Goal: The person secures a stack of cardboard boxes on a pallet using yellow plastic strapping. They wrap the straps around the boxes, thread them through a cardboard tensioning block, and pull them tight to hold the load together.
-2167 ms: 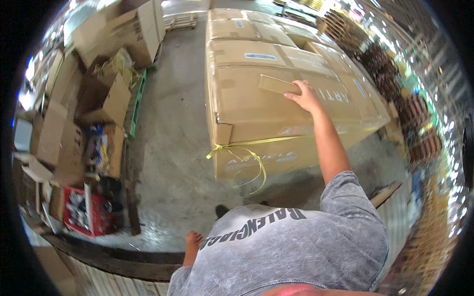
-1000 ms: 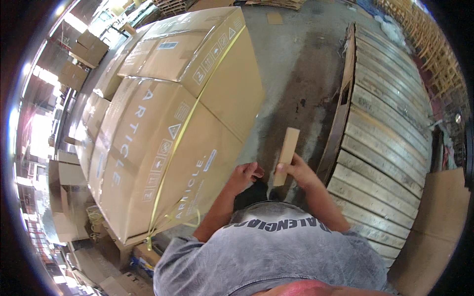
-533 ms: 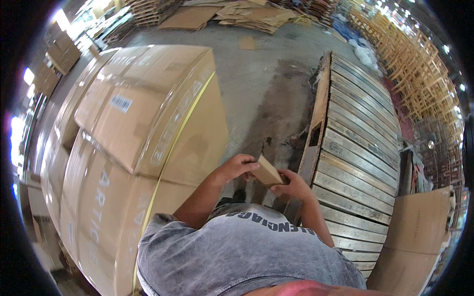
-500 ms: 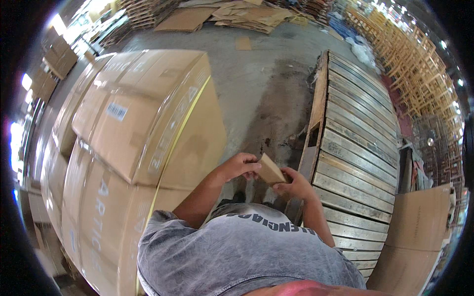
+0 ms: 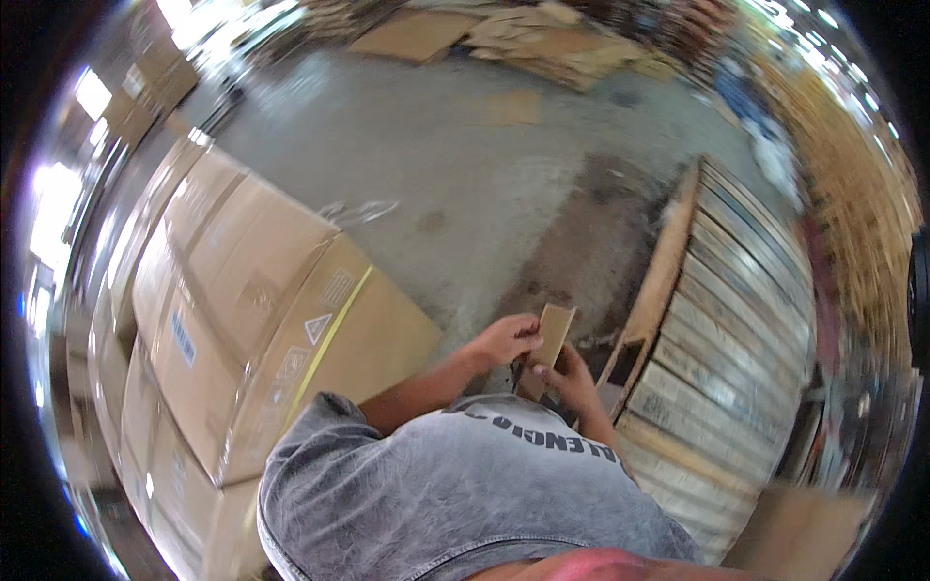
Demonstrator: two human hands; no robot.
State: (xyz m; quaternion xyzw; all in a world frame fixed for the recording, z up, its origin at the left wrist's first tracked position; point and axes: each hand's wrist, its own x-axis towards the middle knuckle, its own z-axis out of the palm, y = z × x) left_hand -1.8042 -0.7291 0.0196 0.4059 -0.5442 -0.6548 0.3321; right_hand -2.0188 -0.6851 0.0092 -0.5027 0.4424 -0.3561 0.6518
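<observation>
In front of my body I hold a small folded piece of brown cardboard (image 5: pixel 554 332), tilted upright with a lengthwise crease. My left hand (image 5: pixel 513 339) is closed on its left edge, fingers curled and thumb side up. My right hand (image 5: pixel 570 376) grips its lower right part, with the thumb across the near face. The cardboard's lower end is partly hidden behind the fingers. To my left stands a stack of large cardboard boxes (image 5: pixel 228 339) in clear wrap, with a yellow strap (image 5: pixel 325 353) down the near corner.
A slatted wooden pallet stack (image 5: pixel 722 353) stands close on my right. Flat cardboard sheets (image 5: pixel 552 44) lie on the far floor. Wooden frames (image 5: pixel 848 194) are piled at the far right. A loose cardboard sheet (image 5: pixel 799 528) sits at the lower right. A dark stain marks the concrete floor (image 5: pixel 436 165).
The view has turned, so the boxes and the pallet stack sit lower in it. The cardboard piece now stands steeper, and my two hands are nearer each other on it.
</observation>
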